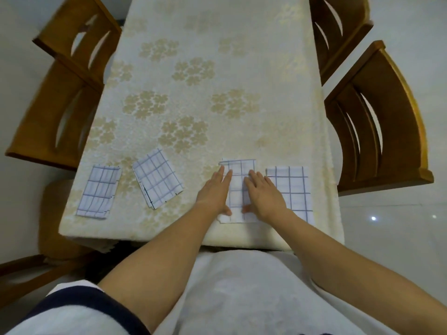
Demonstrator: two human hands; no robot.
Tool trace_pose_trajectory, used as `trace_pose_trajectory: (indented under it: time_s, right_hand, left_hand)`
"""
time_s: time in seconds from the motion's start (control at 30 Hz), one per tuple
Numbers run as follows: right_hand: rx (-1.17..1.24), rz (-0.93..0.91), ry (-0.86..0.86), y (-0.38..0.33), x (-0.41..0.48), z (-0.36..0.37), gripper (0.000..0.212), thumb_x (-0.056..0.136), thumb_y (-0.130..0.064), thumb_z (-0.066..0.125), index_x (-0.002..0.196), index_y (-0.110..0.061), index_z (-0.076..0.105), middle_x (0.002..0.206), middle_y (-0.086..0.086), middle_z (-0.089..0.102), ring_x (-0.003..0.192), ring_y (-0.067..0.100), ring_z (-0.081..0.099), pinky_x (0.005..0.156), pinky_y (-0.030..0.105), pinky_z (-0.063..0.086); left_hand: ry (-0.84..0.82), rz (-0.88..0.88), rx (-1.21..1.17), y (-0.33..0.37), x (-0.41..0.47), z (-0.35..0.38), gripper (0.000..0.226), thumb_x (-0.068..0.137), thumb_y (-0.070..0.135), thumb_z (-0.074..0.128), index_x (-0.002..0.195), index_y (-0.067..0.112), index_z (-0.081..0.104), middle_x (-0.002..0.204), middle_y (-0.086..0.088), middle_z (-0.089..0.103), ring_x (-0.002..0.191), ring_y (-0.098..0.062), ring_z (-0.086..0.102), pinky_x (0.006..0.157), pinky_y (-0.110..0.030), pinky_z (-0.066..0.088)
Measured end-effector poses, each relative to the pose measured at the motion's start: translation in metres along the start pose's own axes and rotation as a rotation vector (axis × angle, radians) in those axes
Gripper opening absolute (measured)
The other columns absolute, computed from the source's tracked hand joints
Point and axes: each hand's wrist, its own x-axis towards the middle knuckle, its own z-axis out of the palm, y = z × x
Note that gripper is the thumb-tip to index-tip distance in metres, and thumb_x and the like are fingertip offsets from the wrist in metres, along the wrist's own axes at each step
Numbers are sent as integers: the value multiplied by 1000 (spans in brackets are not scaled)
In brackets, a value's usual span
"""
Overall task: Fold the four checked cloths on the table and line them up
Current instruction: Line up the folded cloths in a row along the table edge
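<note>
Head camera looks down the length of a long table (217, 68), and it fills the middle of the room under a cream tablecloth (193, 112) patterned with pale gold flowers. The floor (399, 226) around it is pale and glossy. Four wooden chairs flank the table: two on the left (53, 112) (77, 37), two on the right (377, 122) (338, 27), all with slatted backs. A cushioned seat (55, 213) sits at the near left corner.

Now the cloths, all four folded into rectangles along the near edge. The far-left cloth (99, 191) lies by the left corner, leaning slightly. The second cloth (157, 178) is near it but apart, turned at a clear angle, out of line with the rest. The third cloth (240, 166) lies roughly square to the edge, and the right-hand cloth (291, 189) sits just beside it, its near end hidden behind the right forearm.

Both hands are down on that third cloth, covering much of it. The left hand (215, 192) lies flat with fingers straight, along the cloth's left edge and partly on the tablecloth. The right hand (262, 193) is flat too, fingers spread, pressing on the cloth's right side. Neither hand grips anything. A white garment (242, 286) fills the foreground.
</note>
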Motion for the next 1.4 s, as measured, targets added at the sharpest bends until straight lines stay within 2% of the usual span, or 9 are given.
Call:
trace_pose_trajectory:
  time_s: [0.1, 0.27, 0.47, 0.57, 0.73, 0.83, 0.93, 1.23, 1.4]
  right_hand:
    - [119, 29, 35, -4, 1, -3, 88, 83, -39, 76, 152, -8, 31, 162, 13, 20, 147, 32, 23, 119, 37, 22]
    - [445, 182, 232, -10, 9, -10, 27, 90, -15, 67, 118, -14, 64, 122, 7, 56, 105, 28, 58, 89, 36, 48]
    - [597, 146, 151, -8, -2, -7, 22, 91, 1, 55, 99, -13, 70, 102, 5, 68, 88, 15, 60, 79, 22, 47]
    - [562, 101, 156, -6, -4, -4, 19, 91, -2, 58, 100, -14, 69, 102, 4, 68, 90, 16, 60, 82, 26, 49]
    - [-8, -3, 258, -3, 0, -6, 68, 73, -29, 85, 134, -20, 55, 135, 9, 51, 120, 34, 49, 99, 44, 41]
    - [-25, 20, 29, 0, 4, -8, 108, 76, -46, 80, 157, -18, 15, 165, 10, 8, 150, 40, 7, 122, 49, 10]
    - [-70, 102, -117, 2, 6, -8, 125, 77, -55, 76, 157, -13, -11, 165, 5, -15, 149, 41, -15, 122, 52, -6]
    - [-320, 170, -210, -25, 21, -27, 145, 66, -58, 83, 153, 0, -16, 162, 21, -17, 148, 43, -16, 120, 57, -8]
    - [-368, 330, -205, -70, 38, -39, 130, 69, -66, 77, 155, 0, 4, 162, 23, 8, 148, 48, 3, 119, 60, 4]
  left_hand:
    - [2, 12, 5, -2, 1, -3, 133, 72, 35, 90, 160, 25, -10, 167, 2, -19, 155, -24, 5, 119, -42, 28]
    - [15, 26, 14, -7, 0, -5, 134, 70, 37, 90, 160, 27, -8, 167, 3, -17, 154, -27, 12, 113, -44, 38]
    - [26, 71, 60, -11, -8, -2, 128, 73, 35, 89, 161, 26, -4, 168, 0, -14, 155, -26, 3, 117, -42, 30]
    - [45, 105, 79, -7, -12, 2, 126, 75, 39, 87, 161, 24, -4, 168, 0, -12, 155, -25, -1, 121, -40, 23]
    - [3, 71, 90, 0, -5, 2, 132, 74, 37, 88, 160, 18, -10, 167, -1, -18, 155, -24, -6, 122, -39, 18]
    - [-42, 51, 154, 1, 1, 0, 140, 71, 43, 88, 158, 15, -19, 165, -5, -25, 155, -26, -11, 126, -43, 7]
    - [-61, 14, 217, 3, 3, -2, 145, 69, 48, 88, 156, 12, -22, 164, -7, -27, 154, -29, -14, 125, -45, 0]
    - [-40, 37, 332, -2, 13, -6, 156, 61, 68, 83, 153, 7, -27, 162, -15, -29, 151, -35, -21, 120, -51, -14]
    - [127, 139, 117, -56, 4, -23, 124, 78, 81, 56, 160, 14, -8, 167, -8, -15, 154, -29, -16, 123, -47, -10]
